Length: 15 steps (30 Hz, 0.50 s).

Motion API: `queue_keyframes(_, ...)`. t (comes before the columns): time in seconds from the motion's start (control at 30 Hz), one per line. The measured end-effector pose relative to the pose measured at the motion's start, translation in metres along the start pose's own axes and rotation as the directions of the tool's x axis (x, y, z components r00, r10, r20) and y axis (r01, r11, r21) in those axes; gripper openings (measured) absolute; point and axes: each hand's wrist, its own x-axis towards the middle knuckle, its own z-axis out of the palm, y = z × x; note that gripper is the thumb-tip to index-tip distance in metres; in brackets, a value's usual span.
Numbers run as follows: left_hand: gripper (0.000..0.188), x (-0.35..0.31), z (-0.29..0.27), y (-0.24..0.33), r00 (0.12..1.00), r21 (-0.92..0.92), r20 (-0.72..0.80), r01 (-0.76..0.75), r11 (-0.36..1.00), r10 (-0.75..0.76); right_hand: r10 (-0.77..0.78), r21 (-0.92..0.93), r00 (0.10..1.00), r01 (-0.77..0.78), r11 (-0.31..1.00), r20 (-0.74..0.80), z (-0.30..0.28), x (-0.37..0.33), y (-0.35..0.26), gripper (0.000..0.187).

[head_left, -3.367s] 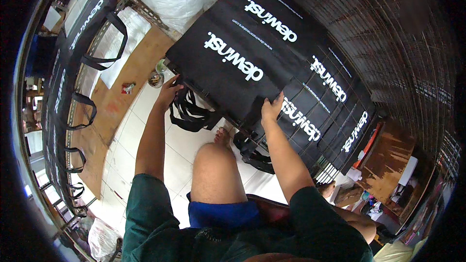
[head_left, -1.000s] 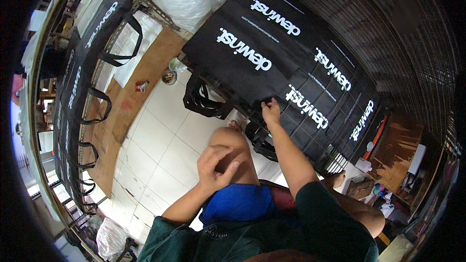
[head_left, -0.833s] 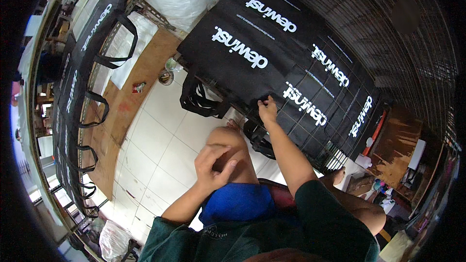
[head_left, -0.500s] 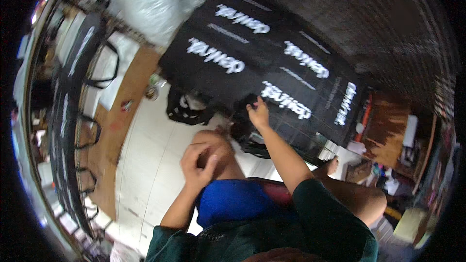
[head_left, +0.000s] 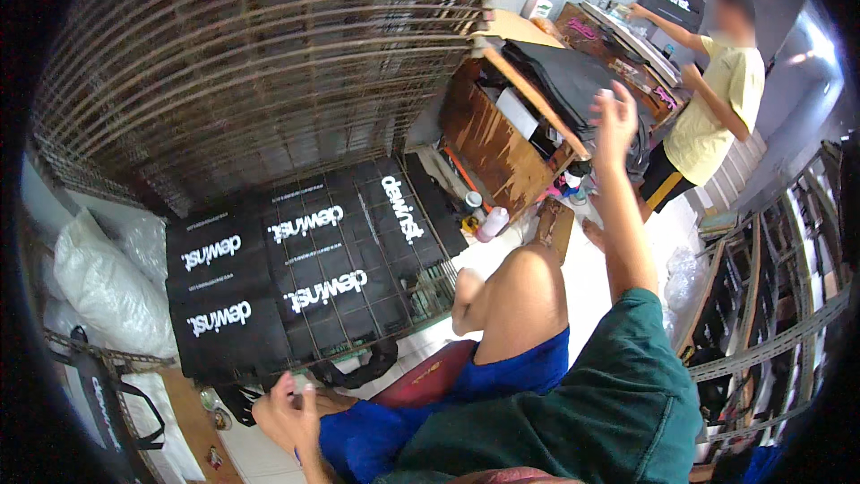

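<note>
Black fabric panels (head_left: 269,287) with white lettering lie flat on a wire-mesh rack (head_left: 439,282) in front of me. My right hand (head_left: 616,125) is raised to the right with its fingers apart. It appears in front of a pile of black fabric (head_left: 573,81) on a wooden table, and I cannot tell whether it touches the pile. Nothing shows in its grasp. My left hand (head_left: 291,408) is by my left knee, its thumb and fingers apart and holding nothing visible. A black strap (head_left: 363,367) hangs at the rack's near edge.
A tall metal grille (head_left: 269,63) stands behind the panels. Plastic-wrapped bundles (head_left: 112,287) are at the left. At the far right a person in a yellow shirt (head_left: 717,116) stands by a table. A metal shelf (head_left: 770,332) runs along the right, and a pale bottle (head_left: 492,224) stands near my knee.
The view has swung right, bringing the wooden table and the other person in. My right hand has left the black panels and risen to the right. My left hand stays near my knee.
</note>
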Motion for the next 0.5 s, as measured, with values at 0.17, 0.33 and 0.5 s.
queue_keyframes(0.17, 0.047, -0.033, 0.077, 0.046, 0.933, -0.305, 0.313, -0.080, 0.949, 0.179, 0.206, -0.153, 0.965, -0.231, 0.961, -0.163, -0.126, 0.050, 0.044, 0.039)
queue_keyframes(0.33, 0.062, -0.069, 0.143, 0.060, 0.660, -0.210, 0.696, -0.192, 0.959, 0.285, 0.121, -0.126, 0.903, -0.074, 0.989, 0.412, -0.079, -0.044, 0.039, 0.019)
queue_keyframes(0.5, 0.049, -0.080, 0.191, 0.023, 0.555, 0.039, 0.803, -0.411, 0.911, 0.216, -0.314, 0.301, 0.173, 0.098, 0.949, 0.933, -0.036, -0.164, -0.011, 0.052)
